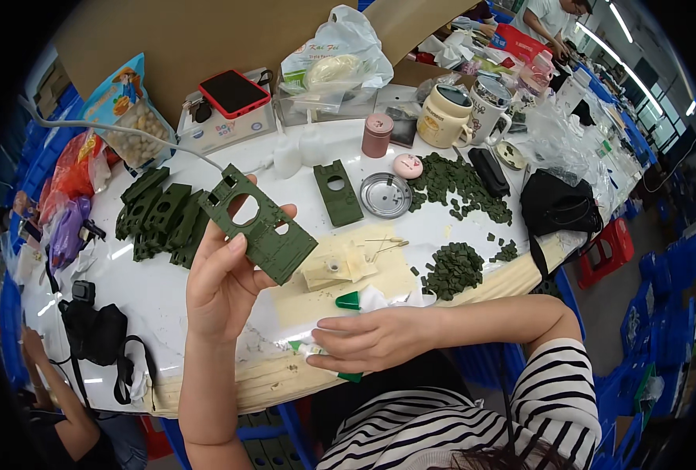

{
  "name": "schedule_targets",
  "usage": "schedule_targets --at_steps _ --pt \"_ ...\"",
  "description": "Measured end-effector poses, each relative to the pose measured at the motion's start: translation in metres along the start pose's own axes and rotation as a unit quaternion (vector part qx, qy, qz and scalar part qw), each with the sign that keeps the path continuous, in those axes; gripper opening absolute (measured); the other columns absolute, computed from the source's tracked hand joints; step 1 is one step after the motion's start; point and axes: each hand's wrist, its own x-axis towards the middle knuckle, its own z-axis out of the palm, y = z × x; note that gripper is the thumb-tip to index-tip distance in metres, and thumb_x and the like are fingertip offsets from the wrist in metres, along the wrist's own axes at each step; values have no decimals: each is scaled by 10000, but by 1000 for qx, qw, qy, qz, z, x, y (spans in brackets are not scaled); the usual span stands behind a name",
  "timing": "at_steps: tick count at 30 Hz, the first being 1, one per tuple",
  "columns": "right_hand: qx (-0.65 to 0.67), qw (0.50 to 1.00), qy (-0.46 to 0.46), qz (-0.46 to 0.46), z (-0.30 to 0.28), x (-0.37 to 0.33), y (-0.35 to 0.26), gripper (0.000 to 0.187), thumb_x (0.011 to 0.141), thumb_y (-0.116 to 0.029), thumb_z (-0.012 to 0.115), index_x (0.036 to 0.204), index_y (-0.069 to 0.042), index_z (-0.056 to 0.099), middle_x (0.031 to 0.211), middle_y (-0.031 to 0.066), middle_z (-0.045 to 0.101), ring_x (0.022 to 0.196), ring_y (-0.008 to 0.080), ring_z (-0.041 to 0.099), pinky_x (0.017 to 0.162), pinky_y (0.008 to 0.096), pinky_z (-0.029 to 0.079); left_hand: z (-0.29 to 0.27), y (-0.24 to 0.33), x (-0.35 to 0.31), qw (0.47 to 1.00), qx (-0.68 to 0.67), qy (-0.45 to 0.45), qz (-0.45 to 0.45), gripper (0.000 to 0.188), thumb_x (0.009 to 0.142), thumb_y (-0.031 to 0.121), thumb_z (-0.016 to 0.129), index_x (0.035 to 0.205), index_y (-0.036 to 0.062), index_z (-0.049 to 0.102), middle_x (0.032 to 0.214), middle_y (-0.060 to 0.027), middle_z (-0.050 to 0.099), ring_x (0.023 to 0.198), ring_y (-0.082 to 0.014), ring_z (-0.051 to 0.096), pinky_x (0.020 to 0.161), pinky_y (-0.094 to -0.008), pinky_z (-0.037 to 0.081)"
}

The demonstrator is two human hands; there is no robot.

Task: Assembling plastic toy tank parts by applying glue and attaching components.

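Note:
My left hand (226,286) is raised over the table and closed around a dark green plastic model hull plate (273,239), which has a large round hole and is tilted. At the table's front edge, my right hand (379,338) has its fingers loosely bent around a white tube with green ends (350,377), mostly hidden by the fingers. A similar hull plate (338,205) lies flat farther back. Just beyond my right hand are a green cap (348,301) and white tissue. Tweezers (386,249) rest by a small taped block (336,266).
Stacked green hull parts (164,211) stand at left. Small green pieces lie in piles (454,270) at right, beside a round metal tin (386,196) and a black pouch (560,204). Mugs (446,116), a phone (234,92) and bags line the back. Another person's arm (62,392) shows at left.

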Motion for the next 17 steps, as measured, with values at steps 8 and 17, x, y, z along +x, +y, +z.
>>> schedule_targets --at_steps 8,17 --pt "37 915 64 396 -64 -46 47 211 712 -99 748 896 -68 649 752 51 585 741 240 563 663 362 458 9 -1 -6 1000 16 1 -15 631 917 121 421 1469 -7 143 1341 -336 410 1140 -344 583 817 -379 602" --pt "43 800 -122 586 -57 -145 118 147 804 -91 697 941 -38 684 837 113 642 830 234 596 750 366 482 20 -13 -8 996 18 -29 -83 723 884 160 510 1485 19 133 1346 -341 411 1199 -348 541 802 -345 595"
